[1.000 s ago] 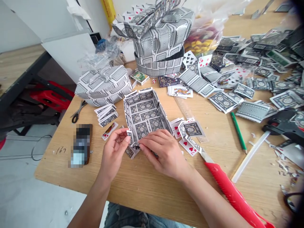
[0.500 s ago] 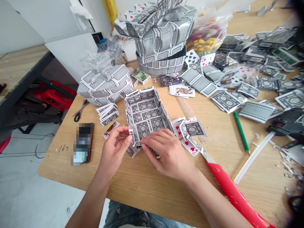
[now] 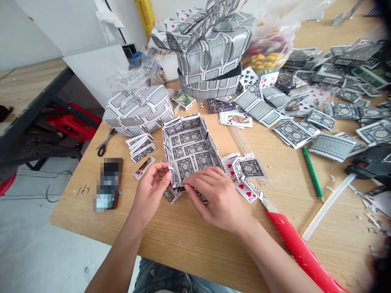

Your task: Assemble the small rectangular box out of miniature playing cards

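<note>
Both hands pinch the near wall of an open card box [image 3: 191,148]: the left hand [image 3: 152,189] has closed its thumb on the corner since a second ago, pressing the fold home, while the right hand [image 3: 214,197] holds the edge. Around it the wooden table [image 3: 189,240] carries loose cards [image 3: 291,131], scissors [image 3: 105,142] and a red knife [image 3: 297,248]; beyond it, white cabinets.

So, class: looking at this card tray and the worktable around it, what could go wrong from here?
The left hand and right hand pinch the card tray at its near wall; pressing too hard might buckle it. The red utility knife lies beside the right forearm and could get knocked.
</note>
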`<state>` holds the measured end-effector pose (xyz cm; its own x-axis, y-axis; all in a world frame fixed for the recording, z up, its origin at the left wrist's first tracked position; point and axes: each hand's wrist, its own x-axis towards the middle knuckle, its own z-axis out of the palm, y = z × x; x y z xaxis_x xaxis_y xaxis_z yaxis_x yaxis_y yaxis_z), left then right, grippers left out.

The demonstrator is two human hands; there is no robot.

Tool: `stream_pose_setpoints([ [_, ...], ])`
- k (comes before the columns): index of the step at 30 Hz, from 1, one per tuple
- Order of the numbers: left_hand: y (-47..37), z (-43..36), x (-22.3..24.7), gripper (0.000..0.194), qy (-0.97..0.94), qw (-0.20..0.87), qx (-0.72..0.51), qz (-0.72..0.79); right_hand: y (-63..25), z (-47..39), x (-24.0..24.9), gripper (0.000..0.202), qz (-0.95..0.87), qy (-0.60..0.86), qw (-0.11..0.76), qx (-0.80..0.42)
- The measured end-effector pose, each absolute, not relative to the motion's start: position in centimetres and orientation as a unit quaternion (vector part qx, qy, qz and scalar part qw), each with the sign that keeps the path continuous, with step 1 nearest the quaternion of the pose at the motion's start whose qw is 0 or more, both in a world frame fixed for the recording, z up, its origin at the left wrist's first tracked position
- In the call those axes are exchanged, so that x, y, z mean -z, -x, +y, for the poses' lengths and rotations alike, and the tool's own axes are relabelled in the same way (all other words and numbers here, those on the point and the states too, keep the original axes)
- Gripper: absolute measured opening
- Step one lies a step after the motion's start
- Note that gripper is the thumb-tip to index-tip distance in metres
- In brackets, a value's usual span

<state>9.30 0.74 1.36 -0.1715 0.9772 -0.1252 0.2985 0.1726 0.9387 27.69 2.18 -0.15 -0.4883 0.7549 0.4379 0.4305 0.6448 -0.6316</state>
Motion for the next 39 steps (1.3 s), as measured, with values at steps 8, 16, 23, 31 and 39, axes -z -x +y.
stream_pose_setpoints([
  [8,-9.2,1.0,-1.2,0.028,-0.483,0.424,-0.407,0.649,-27.7,2.2,0.2,0.017,-0.824,0.372,0.365,-0.221],
  [16,-9.3,0.6,-1.0,0.024,-0.482,0.430,-0.438,0.626,-27.5,2.3,0.7,0.012,-0.833,0.379,0.351,-0.197],
  [23,-9.3,0.2,-0.2,0.029,-0.453,0.470,-0.470,0.594,-27.6,2.2,0.4,0.013,-0.840,0.386,0.327,-0.196],
  [31,-9.5,-0.2,0.2,0.027,-0.441,0.471,-0.491,0.585,-27.5,2.1,0.3,0.016,-0.849,0.389,0.305,-0.189],
  [39,-9.5,0.0,0.1,0.033,-0.423,0.493,-0.484,0.587,-27.6,2.1,0.2,0.025,-0.845,0.375,0.319,-0.211],
])
